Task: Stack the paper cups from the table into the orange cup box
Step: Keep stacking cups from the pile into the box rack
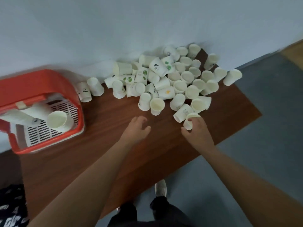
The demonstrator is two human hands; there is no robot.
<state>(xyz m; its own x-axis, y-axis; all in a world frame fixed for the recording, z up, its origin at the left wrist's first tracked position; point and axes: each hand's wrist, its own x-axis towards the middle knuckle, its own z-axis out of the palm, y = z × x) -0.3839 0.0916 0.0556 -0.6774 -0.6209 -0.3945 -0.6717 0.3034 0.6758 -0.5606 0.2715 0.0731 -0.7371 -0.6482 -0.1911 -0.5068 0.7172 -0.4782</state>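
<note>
Several white paper cups lie in a loose pile at the back of the brown table, some upright, some tipped over. My right hand grips one cup at the pile's front edge, fingers curled round its rim. My left hand hovers over bare table just in front of the pile, fingers loosely curled and holding nothing. The orange cup box stands at the table's left end; a stack of nested cups lies on its side on the white slotted tray inside.
A pale wall runs behind the table. Two single cups stand between the box and the pile. The table's right edge drops to grey floor. My shoe and dark trousers show below the front edge.
</note>
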